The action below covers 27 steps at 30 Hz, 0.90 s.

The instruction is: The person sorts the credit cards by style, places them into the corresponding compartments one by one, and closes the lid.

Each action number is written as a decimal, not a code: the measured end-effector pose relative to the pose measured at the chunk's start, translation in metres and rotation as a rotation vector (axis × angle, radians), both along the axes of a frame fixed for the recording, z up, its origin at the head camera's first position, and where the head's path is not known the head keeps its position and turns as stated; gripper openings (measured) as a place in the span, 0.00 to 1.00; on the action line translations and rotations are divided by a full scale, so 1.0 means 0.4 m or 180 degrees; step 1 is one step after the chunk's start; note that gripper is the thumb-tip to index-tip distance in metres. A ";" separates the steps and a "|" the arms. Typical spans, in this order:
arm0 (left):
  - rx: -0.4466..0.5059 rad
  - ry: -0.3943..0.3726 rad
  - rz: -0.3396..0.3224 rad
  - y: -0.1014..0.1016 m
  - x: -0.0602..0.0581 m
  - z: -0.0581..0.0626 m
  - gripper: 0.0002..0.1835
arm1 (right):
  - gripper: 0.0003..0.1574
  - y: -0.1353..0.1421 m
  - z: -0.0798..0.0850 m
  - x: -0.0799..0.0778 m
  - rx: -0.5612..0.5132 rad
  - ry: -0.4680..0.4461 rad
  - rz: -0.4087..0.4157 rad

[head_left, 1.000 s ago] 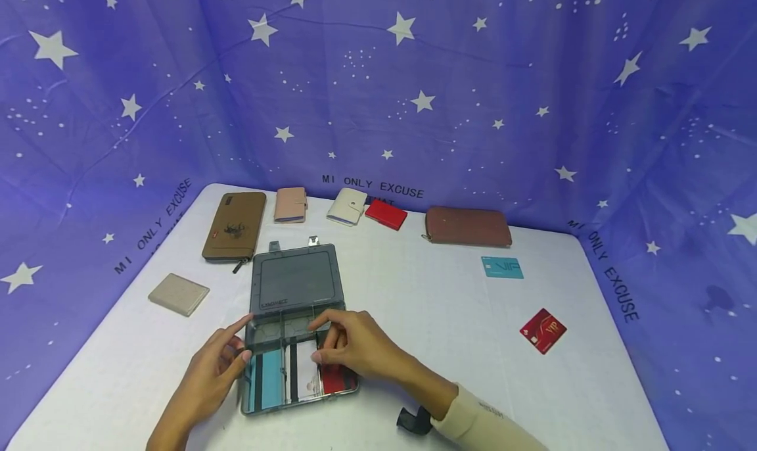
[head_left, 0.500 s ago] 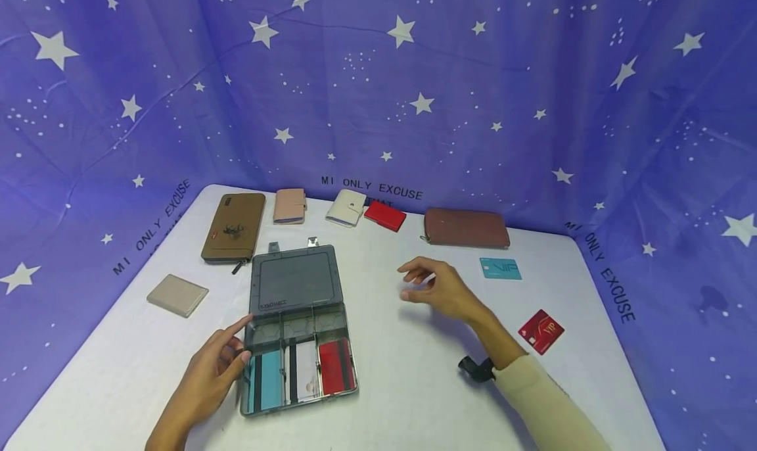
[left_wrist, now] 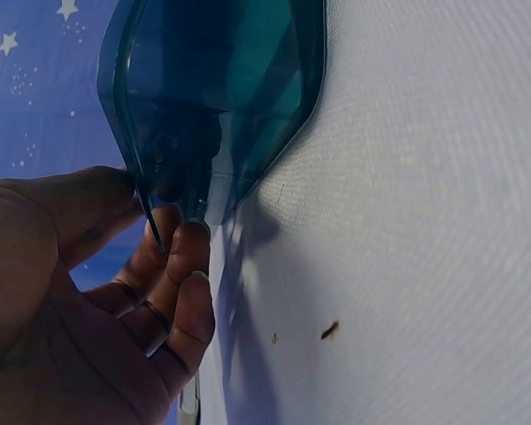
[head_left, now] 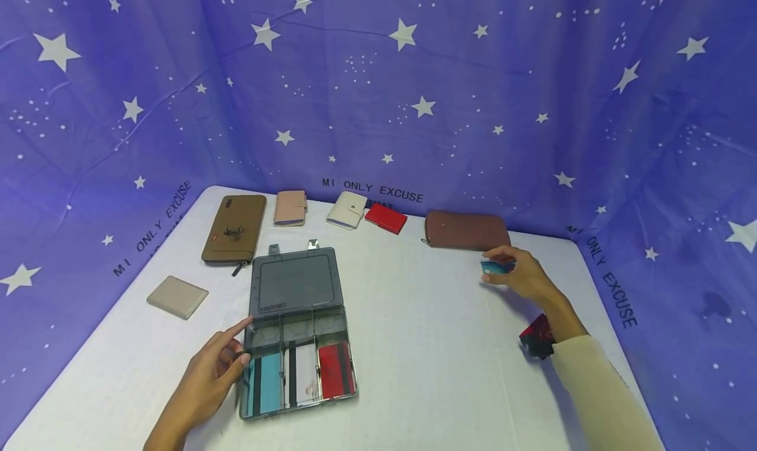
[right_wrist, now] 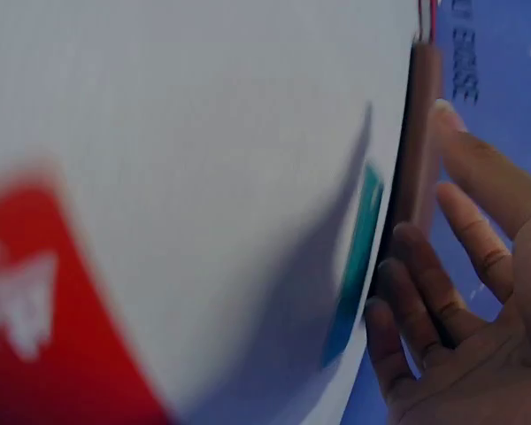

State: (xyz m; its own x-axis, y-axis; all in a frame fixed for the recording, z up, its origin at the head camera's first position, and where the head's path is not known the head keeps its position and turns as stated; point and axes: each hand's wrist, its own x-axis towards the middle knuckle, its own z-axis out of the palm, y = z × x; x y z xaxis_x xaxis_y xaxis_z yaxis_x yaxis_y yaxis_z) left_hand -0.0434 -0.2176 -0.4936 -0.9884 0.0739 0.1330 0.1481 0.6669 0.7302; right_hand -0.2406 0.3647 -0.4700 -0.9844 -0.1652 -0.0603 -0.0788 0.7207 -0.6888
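Note:
A grey translucent plastic organizer box point(head_left: 296, 280) lies on the table with its lid laid back. My left hand point(head_left: 204, 379) holds its left edge; the left wrist view shows the thumb and fingertips about the rim of the box point(left_wrist: 221, 80). In its front compartments lie a blue card point(head_left: 267, 382), a white card point(head_left: 303, 372) and a red card point(head_left: 336, 371). My right hand point(head_left: 523, 273) is over another blue card point(head_left: 495, 267). In the right wrist view that blue card point(right_wrist: 354, 266) lies on the cloth, apart from the loosely bent fingers point(right_wrist: 416, 292).
A red VIP card point(head_left: 535, 332) is partly behind my right wrist. Along the back lie a brown wallet point(head_left: 234, 227), a pink card holder point(head_left: 290, 208), a white one point(head_left: 347, 210), a red case point(head_left: 386, 218) and a maroon wallet point(head_left: 464, 231). A beige holder point(head_left: 177, 296) lies left.
My right hand has left the box, moving right and away across the table to the loose blue card. The red card in the box has come into full view. My left hand has stayed put.

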 end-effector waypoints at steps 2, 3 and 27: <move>-0.0005 -0.0030 0.0002 0.000 0.000 0.001 0.32 | 0.35 0.022 -0.005 -0.001 0.0162 -0.0020 -0.0098; -0.0004 -0.0043 0.0001 0.000 -0.001 0.002 0.32 | 0.35 0.028 -0.007 -0.001 0.0244 -0.0025 -0.0144; -0.0025 -0.0103 0.0007 -0.001 -0.001 0.003 0.33 | 0.10 -0.151 0.026 0.052 0.0295 -0.0208 0.0627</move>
